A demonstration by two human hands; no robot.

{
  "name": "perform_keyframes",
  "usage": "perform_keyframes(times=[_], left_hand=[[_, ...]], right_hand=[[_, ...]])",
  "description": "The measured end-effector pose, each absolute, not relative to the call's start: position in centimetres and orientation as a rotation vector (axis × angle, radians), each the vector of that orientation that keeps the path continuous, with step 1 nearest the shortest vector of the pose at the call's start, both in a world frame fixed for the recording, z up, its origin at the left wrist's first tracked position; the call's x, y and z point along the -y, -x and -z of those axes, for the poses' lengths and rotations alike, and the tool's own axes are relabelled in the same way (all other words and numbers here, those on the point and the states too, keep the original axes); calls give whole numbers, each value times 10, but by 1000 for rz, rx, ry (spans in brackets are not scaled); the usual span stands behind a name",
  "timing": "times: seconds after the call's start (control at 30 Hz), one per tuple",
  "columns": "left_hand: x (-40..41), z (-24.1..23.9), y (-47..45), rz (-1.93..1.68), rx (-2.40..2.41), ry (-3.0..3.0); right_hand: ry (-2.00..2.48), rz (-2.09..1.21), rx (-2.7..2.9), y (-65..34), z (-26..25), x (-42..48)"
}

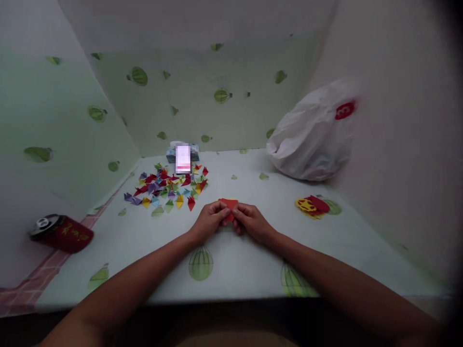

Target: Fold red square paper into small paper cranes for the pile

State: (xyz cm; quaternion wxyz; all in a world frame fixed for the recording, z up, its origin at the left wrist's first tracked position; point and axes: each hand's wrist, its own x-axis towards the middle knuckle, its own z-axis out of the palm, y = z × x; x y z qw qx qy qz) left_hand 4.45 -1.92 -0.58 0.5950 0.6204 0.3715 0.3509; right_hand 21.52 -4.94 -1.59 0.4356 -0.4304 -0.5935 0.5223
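Observation:
Between my two hands is a small folded piece of red paper (228,206), raised a little over the front middle of the table. My left hand (212,215) pinches its left side, the thumb pressed on the near face. On the other side, my right hand (252,220) grips it in the same way, with thumb and fingers closed. The two thumbs nearly meet over the paper. Fingers cover its lower part, so its full shape is hidden. Beyond my left hand lies a spread of small folded paper figures (169,193) in red, yellow, purple, blue and green.
A lit phone (183,159) leans on a tissue box (195,153) behind the paper figures. At the left edge a red drink can (67,233) lies tilted. A stuffed white plastic bag (311,135) stands back right, with red and yellow cutouts (313,206) before it.

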Motion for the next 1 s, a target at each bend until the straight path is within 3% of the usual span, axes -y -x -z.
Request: perform_keyframes(times=[0.63,1.0], left_hand=[[11,-8,-28,-706,-824,-1618],[-3,-6,-10,-676,-735,-1516]], right_hand=[[1172,-1262,1690,-205,-6,41],[1233,-1005,1798,-187,-16,22]])
